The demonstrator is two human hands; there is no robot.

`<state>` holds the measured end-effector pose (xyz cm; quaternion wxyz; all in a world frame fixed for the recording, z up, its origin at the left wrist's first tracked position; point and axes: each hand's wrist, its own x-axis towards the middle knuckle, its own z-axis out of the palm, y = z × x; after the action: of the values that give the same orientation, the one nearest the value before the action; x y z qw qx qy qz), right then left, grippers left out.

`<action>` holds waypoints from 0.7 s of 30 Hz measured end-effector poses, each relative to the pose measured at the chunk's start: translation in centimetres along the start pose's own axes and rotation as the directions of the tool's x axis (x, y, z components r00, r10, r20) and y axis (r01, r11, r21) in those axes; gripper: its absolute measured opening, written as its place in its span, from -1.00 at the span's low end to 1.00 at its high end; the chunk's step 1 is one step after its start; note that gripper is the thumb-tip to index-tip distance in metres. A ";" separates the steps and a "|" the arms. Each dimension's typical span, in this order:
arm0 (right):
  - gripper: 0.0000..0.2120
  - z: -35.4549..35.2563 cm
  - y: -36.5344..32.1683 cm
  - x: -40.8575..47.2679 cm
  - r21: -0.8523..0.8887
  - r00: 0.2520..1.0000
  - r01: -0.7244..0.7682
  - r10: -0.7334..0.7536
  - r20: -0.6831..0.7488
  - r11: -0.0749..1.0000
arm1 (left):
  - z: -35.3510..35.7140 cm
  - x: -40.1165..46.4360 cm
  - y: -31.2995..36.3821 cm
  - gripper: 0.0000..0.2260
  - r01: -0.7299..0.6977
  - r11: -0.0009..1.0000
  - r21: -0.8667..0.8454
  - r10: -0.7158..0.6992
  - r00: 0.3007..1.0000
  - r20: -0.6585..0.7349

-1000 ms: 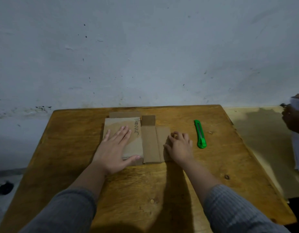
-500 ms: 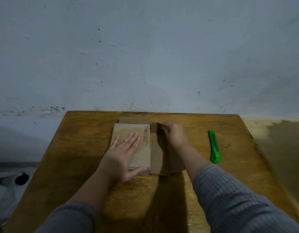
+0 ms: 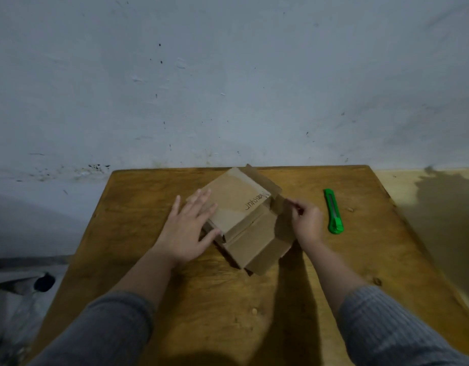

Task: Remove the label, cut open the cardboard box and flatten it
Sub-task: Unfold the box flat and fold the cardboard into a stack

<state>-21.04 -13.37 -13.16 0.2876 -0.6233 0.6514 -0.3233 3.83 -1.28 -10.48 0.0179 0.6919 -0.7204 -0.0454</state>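
Note:
A brown cardboard box (image 3: pixel 241 215), cut open and mostly flat, lies turned at an angle in the middle of the wooden table (image 3: pixel 254 299). Handwriting runs along one panel edge. My left hand (image 3: pixel 187 225) lies flat with spread fingers on the box's left panel, thumb at its near edge. My right hand (image 3: pixel 306 223) pinches the right flap of the box between thumb and fingers. A green utility knife (image 3: pixel 333 211) lies on the table just right of my right hand, untouched. No label is visible.
A pale, stained wall (image 3: pixel 228 88) rises directly behind the table's far edge. Light floor shows to the right of the table, and dark clutter (image 3: pixel 30 283) sits on the floor at the lower left.
The box has rotated from square to diagonal on the table. My right hand moved from the far flap to the right flap and pinches it. My left hand stays on the left panel.

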 end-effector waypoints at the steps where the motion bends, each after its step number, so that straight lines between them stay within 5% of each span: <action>1: -0.76 -0.5 0.2 -1.0 0.010 0.999 -0.032 0.032 -0.006 0.999 | 0.4 -0.6 0.4 -0.42 0.074 0.995 -0.065 -0.075 0.997 -0.019; 4: -0.75 -1.7 0.5 -4.4 0.030 0.993 -0.115 0.115 -0.021 0.993 | 1.4 -2.2 1.6 -0.45 0.234 0.917 -0.323 -0.238 0.971 0.027; 7: -0.77 -2.2 1.2 -7.8 0.039 0.979 -0.192 0.194 -0.069 0.981 | 2.1 -3.5 2.1 -0.37 0.240 0.838 -0.489 -0.231 0.970 0.079; 15: -0.78 -3.5 3.4 -14.5 -0.016 0.965 -0.241 0.238 -0.109 0.970 | 2.1 -6.6 1.9 -0.33 0.140 0.835 -0.533 -0.105 0.990 0.096; 17: -0.73 -3.8 3.5 -15.2 -0.158 0.977 -0.159 0.132 -0.169 0.975 | 2.3 -7.1 1.8 -0.33 0.127 0.841 -0.525 -0.088 0.991 0.099; 21: -0.64 -4.7 1.3 -15.0 -0.244 0.931 0.333 -0.359 -0.071 0.911 | 2.3 -7.8 2.3 -0.33 0.127 0.836 -0.535 -0.088 0.991 0.099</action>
<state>-24.62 1.87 -11.68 0.1148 -0.7382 0.5785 -0.3275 1.65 6.70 -12.31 0.1839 0.6962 -0.6387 -0.2713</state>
